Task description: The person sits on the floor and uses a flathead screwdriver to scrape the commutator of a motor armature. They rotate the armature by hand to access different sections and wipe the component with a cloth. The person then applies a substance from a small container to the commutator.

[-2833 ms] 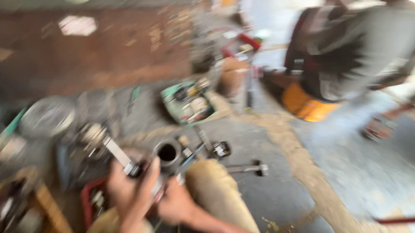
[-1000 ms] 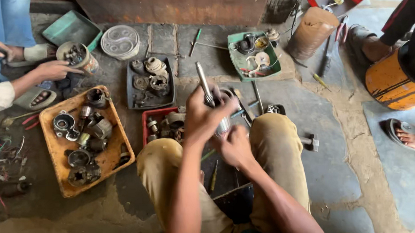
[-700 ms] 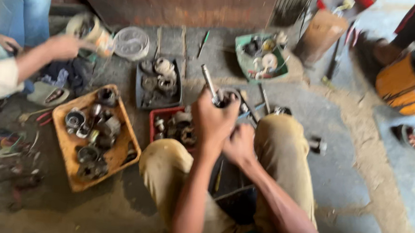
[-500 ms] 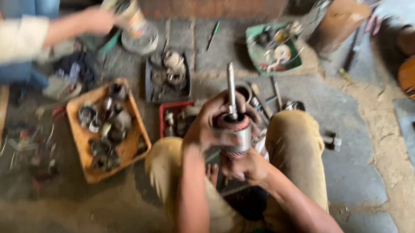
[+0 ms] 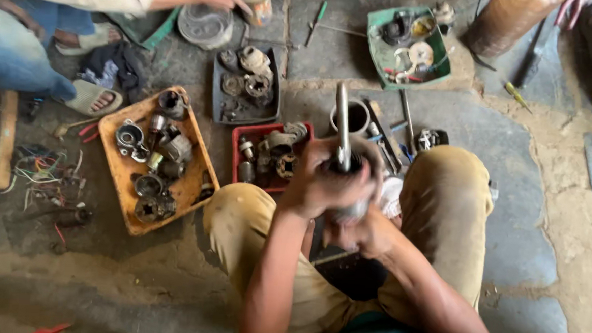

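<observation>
Right now my left hand [image 5: 325, 181] wraps the top of a metal rotor [image 5: 345, 176] above my lap, shaft upright; my right hand [image 5: 367, 234] grips it underneath. Beyond, a red tray [image 5: 240, 135] and an orange tray [image 5: 117, 170] hold motor parts.

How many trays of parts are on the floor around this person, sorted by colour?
Orange tray: 1
Red tray: 1
Dark grey tray: 1
Green tray: 1
Total: 4 trays

All hold metal motor parts. The hands, left and right, grip a rotor with a shaft above the lap.
</observation>
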